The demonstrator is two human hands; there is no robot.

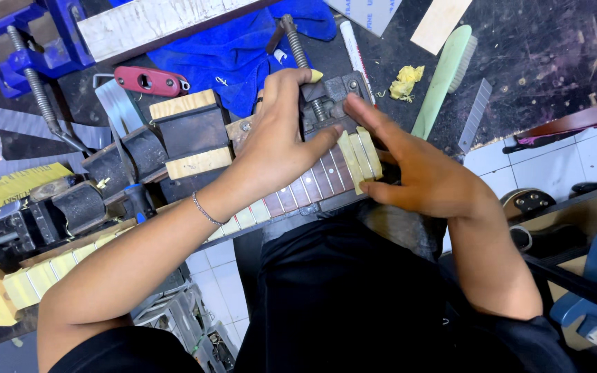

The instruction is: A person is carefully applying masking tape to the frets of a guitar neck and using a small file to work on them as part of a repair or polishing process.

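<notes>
Two hands (278,138) (423,173) on taped fretboard (312,183)

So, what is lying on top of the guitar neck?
Strips of yellowish masking tape cross the guitar neck between bare frets. The left hand and right hand rest on it, hiding the part beneath them.

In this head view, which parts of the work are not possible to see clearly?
- Guitar neck, head view: the left hand and forearm cover its middle.
- Vise: the left hand's fingers hide where it meets the neck.
- Right hand: its palm side faces away, so its contact with the taped frets is unclear.
- Neck's left end: cut off by the picture edge.
</notes>
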